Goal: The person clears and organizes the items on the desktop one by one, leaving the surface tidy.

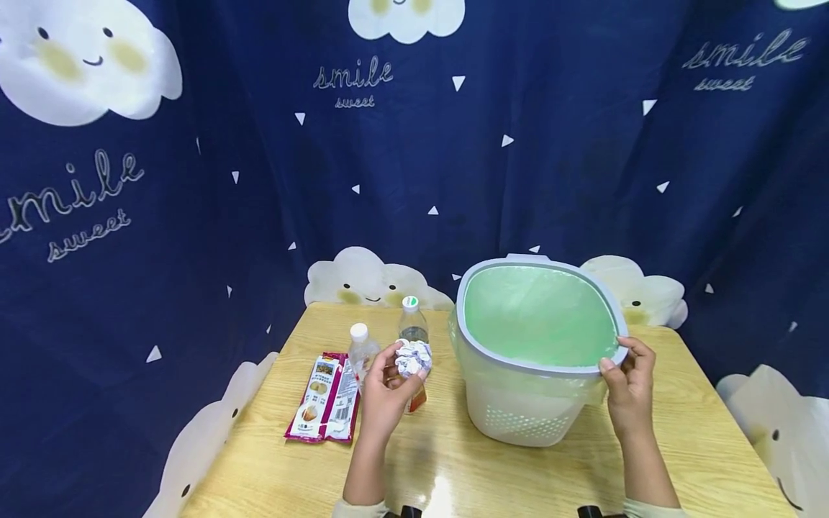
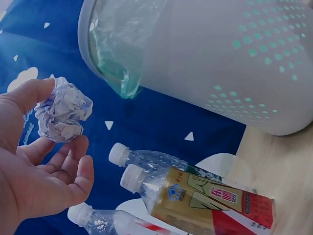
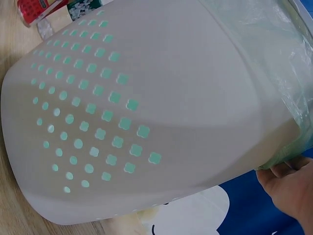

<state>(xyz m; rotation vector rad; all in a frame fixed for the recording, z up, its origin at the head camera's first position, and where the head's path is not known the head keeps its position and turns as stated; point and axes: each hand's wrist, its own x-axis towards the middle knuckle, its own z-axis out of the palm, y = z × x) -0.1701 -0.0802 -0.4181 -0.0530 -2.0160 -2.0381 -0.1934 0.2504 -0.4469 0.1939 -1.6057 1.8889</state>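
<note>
L hand (image 1: pixel 379 404) nearest cam; fingers pinch crumpled paper ball (image 1: pixel 413 358), held above desk (image 1: pixel 272 467), left of bin (image 1: pixel 478 404). R hand (image 1: pixel 631 392) grips bin rim (image 1: pixel 550 370). Step in hand, est.: ball disposal, ball not yet in. Next move prob. calls for ball over bin opening, L fingers loosened.

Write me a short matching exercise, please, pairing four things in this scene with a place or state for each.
1. Crumpled paper
2. Right hand
3. Green liner
4. Magenta-edged packet

A. Hanging down over the outside of the bin
B. Lying on the table, left of the bottles
C. Held in the fingers of the left hand
D. Gripping the bin's rim

Pairs: 1-C, 2-D, 3-A, 4-B.
</note>
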